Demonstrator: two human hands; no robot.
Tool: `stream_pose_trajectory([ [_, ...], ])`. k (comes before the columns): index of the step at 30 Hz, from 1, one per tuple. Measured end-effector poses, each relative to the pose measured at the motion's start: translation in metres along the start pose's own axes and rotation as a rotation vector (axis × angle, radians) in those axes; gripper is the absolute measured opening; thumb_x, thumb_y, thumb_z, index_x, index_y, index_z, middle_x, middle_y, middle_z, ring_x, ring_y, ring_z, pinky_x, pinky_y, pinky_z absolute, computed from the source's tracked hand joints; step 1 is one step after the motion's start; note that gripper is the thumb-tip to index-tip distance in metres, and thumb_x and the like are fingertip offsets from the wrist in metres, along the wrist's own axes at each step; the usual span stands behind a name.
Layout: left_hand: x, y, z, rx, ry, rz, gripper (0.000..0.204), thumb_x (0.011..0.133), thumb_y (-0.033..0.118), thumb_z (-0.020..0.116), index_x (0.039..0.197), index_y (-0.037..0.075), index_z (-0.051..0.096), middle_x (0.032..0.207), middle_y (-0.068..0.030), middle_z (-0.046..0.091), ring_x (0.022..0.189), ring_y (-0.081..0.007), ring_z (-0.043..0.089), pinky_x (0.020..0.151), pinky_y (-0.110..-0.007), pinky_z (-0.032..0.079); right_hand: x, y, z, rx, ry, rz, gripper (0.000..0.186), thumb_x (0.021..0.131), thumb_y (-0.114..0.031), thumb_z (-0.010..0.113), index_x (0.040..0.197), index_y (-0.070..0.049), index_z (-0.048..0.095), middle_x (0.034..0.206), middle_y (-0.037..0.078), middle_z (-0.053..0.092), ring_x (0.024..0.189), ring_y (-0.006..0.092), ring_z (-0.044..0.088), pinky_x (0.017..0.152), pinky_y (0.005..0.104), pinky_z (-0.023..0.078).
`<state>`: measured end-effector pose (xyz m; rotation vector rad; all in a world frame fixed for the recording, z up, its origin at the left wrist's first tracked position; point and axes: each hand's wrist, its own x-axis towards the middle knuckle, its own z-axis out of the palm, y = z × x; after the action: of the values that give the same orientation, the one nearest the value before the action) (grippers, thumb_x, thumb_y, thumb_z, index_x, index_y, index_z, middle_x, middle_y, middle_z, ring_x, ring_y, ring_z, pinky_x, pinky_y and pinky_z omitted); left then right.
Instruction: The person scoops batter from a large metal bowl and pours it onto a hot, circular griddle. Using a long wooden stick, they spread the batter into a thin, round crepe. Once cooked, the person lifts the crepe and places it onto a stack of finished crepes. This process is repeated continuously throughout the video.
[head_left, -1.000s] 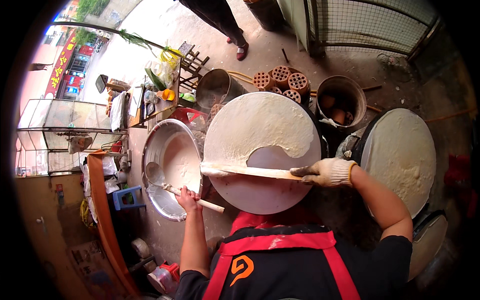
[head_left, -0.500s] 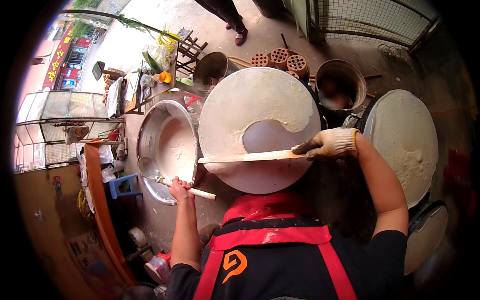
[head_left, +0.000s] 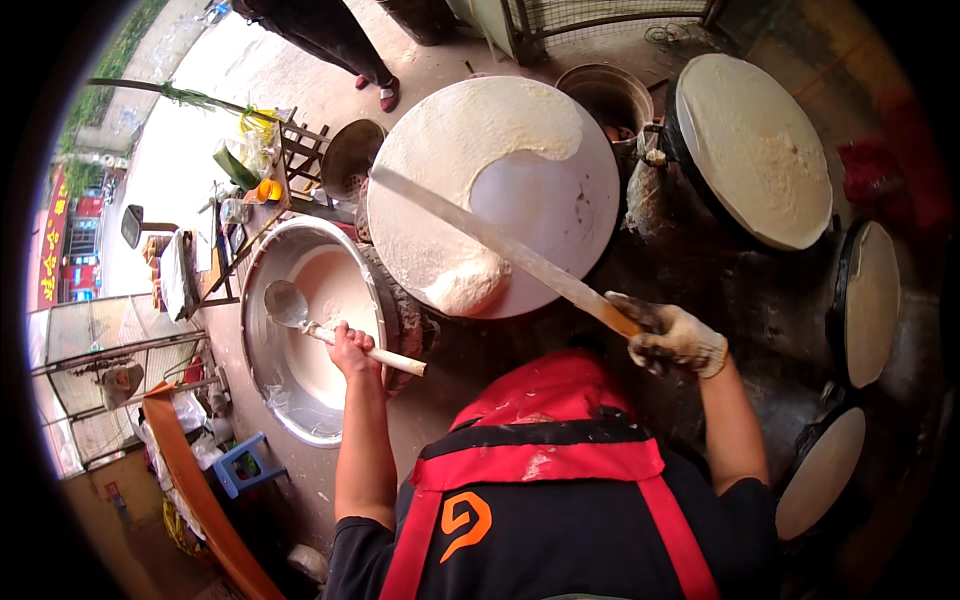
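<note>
My left hand [head_left: 357, 352] grips the pale handle of a ladle [head_left: 287, 303], whose bowl hangs over a large metal basin [head_left: 262, 395] of thin, creamy batter [head_left: 345, 300]. In my right hand [head_left: 685, 342], covered by a stained white work glove, is the near end of a long flat spreading blade [head_left: 520, 253]. It slants across a round griddle [head_left: 565, 225], its far end over the left rim. A curved band of batter [head_left: 425, 150] covers the griddle's left and far side, and a thick lump [head_left: 470, 283] sits at its near edge beside the blade.
To the right are more griddles: one with a pale flatbread [head_left: 755, 150], plus two smaller discs [head_left: 868, 305] lower down. Metal drums [head_left: 605, 95] stand beyond. A cluttered table [head_left: 268, 215] and a blue stool [head_left: 243, 463] are at left. A person's legs [head_left: 335, 40] show at the top.
The blade has swung from nearly level to a slant, and my gloved hand is lower. A batter lump has gathered at the near edge. The view has shifted; the ladle stays in my left hand.
</note>
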<state>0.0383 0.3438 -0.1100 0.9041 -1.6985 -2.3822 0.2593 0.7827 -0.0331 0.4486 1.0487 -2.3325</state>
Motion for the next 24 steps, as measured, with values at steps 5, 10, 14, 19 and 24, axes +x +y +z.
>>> stream_pose_trajectory([
  [5,0.025,0.023,-0.068,-0.034,-0.102,-0.056,0.015,0.09,0.007,0.049,0.079,0.011,0.039,0.056,0.0045,0.035,0.039,-0.0055,0.033,0.032,-0.021,0.03,0.088,0.097,0.117,-0.95,0.46,-0.53,0.062,0.087,-0.016,0.057,0.142,-0.021,0.03,0.084,0.009,0.061,0.062,0.0188,0.06,0.052,0.0325,0.049],
  [10,0.053,0.039,-0.15,-0.058,-0.121,-0.028,0.017,0.09,0.006,0.05,0.079,0.012,0.037,0.055,0.0046,0.035,0.038,-0.0053,0.032,0.032,-0.021,0.03,0.053,0.148,0.12,-1.639,0.841,-0.166,0.059,0.091,-0.021,0.046,0.144,-0.029,0.022,0.094,0.016,0.063,0.073,0.0339,0.064,0.063,0.0482,0.051],
  [14,0.053,0.042,-0.167,0.0,-0.137,-0.004,0.017,0.089,0.006,0.051,0.08,0.012,0.037,0.056,0.0039,0.036,0.038,-0.006,0.032,0.031,-0.022,0.029,0.039,0.166,0.133,-1.297,1.067,-0.322,0.055,0.089,-0.023,0.05,0.141,-0.022,0.031,0.093,0.019,0.064,0.081,0.037,0.062,0.071,0.0449,0.051],
  [19,0.039,0.039,-0.152,-0.019,-0.151,-0.03,0.016,0.089,0.007,0.051,0.081,0.011,0.038,0.057,0.0037,0.037,0.039,-0.006,0.033,0.031,-0.022,0.03,0.073,0.18,0.172,-1.719,0.744,-0.032,0.072,0.086,-0.01,0.035,0.147,-0.033,0.004,0.094,0.015,0.062,0.072,0.0308,0.065,0.055,0.051,0.051],
  [24,-0.001,0.038,-0.123,-0.064,-0.194,-0.052,0.015,0.091,0.008,0.05,0.081,0.011,0.039,0.057,0.0039,0.036,0.039,-0.0056,0.033,0.032,-0.021,0.031,0.017,0.149,0.124,-1.671,0.884,0.222,0.071,0.089,-0.012,0.035,0.144,-0.042,0.001,0.102,0.015,0.062,0.082,0.0329,0.066,0.065,0.0522,0.052],
])
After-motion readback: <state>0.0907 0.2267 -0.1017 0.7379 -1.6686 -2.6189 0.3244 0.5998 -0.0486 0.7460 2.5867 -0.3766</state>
